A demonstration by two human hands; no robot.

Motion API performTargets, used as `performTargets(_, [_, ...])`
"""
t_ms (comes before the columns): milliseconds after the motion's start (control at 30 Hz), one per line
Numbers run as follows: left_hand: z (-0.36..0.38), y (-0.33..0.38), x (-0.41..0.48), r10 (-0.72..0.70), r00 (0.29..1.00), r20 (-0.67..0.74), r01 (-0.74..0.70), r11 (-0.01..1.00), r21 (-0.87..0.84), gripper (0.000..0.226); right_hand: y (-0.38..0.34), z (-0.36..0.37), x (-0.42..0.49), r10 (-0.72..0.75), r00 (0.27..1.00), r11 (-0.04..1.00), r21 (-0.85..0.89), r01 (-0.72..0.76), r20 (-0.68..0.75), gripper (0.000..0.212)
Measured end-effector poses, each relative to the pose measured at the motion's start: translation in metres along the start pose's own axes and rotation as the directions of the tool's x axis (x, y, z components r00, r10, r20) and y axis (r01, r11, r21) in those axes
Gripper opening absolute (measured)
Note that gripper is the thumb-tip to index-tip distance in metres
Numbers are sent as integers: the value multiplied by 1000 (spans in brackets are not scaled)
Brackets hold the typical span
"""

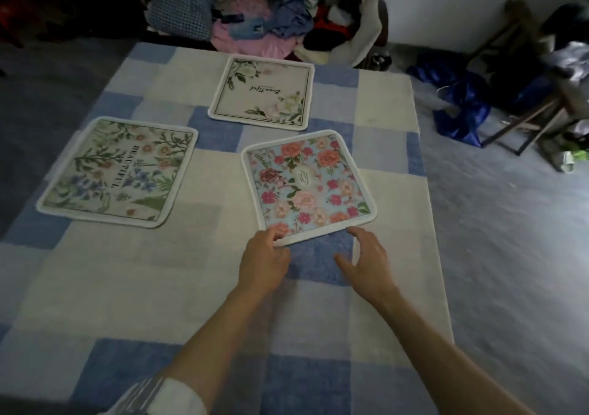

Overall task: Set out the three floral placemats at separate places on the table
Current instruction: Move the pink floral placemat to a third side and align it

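Three floral placemats lie apart on a blue-and-cream checked cloth (389,255). A mat with green leaves and the word BEAUTIFUL (118,170) is at the left. A cream mat with corner flowers and script lettering (263,91) is at the back. A light blue mat covered in pink and red roses (307,185) lies flat in the middle. My left hand (264,261) pinches the rose mat's near left corner, thumb on top. My right hand (366,258) hovers at the mat's near right edge with fingers spread, holding nothing.
A pile of mixed clothes (277,22) stands behind the cloth at the back. To the right, on the grey floor, lie a blue bag (459,105) and a folded wooden frame (526,121) with more clutter.
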State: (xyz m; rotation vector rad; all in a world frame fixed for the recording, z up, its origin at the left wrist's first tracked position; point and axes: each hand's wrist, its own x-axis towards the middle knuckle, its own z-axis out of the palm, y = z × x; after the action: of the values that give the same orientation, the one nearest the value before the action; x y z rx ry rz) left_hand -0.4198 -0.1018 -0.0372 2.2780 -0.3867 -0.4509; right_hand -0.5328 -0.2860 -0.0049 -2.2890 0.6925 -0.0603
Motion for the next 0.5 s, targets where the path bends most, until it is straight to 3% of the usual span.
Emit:
performTargets(167, [-5,4,28,89,995,44,-91,994,63,21,-6,12,3,47,999,998,-34,-47,0,57])
performTargets(300, [2,7,40,146,983,114,-163,974,159,21,6,21,17,66,997,996,-67,-63,37,60])
performTargets(500, [10,6,48,185,965,186,-242,904,354,30,22,26,48,-63,997,981,-182,71,48,62])
